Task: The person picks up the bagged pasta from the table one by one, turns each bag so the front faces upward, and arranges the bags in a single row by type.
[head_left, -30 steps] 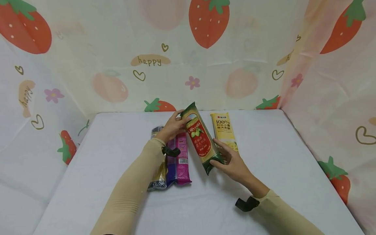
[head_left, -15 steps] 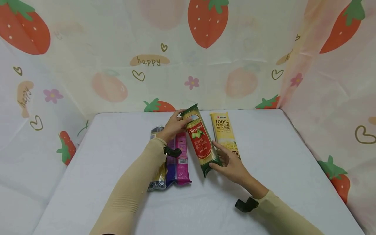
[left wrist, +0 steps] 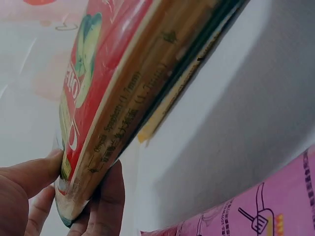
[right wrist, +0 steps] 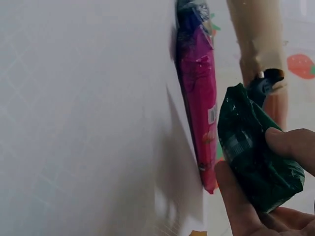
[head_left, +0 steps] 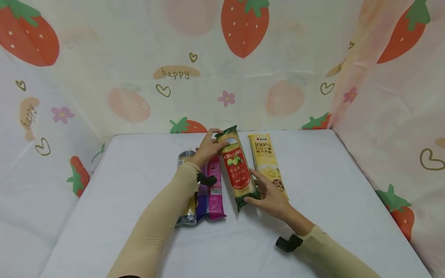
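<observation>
Both hands hold a spaghetti packet (head_left: 238,166), green at its ends with a red label, tilted and raised above the white table. My left hand (head_left: 207,148) grips its far end, thumb on the front and fingers behind, as the left wrist view shows. At the near end, my right hand (head_left: 272,197) pinches the green wrapper (right wrist: 251,152) between thumb and fingers. A pink and purple packet (head_left: 214,193) lies left of it, partly under my left arm. Beside that lies a dark and gold packet (head_left: 189,210), mostly hidden by the forearm.
A yellow pasta packet (head_left: 265,154) lies on the table (head_left: 330,173) behind and right of the held one, its near end partly covered by my right hand. A strawberry-printed curtain (head_left: 295,58) encloses the back and sides.
The held spaghetti packet has turned slightly more upright, its near end shifting left and a little toward me with my right hand. More of the yellow packet shows. The other packets stay put.
</observation>
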The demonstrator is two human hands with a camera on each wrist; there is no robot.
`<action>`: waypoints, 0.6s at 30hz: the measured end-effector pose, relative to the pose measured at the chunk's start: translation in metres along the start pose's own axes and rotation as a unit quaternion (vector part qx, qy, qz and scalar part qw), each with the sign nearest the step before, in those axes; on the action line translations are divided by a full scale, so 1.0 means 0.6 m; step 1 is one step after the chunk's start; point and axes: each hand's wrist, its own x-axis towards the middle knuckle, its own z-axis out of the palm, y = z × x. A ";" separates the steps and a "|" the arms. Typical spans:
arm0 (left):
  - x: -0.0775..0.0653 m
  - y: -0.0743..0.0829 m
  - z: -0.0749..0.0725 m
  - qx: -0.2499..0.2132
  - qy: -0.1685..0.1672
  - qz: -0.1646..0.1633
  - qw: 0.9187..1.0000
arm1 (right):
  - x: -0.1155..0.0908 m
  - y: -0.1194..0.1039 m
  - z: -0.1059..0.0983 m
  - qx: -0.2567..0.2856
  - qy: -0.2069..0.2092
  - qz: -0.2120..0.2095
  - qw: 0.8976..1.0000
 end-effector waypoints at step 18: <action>0.006 -0.003 0.004 0.062 -0.029 -0.023 0.997 | 0.029 -0.003 0.025 -0.017 0.049 0.036 0.998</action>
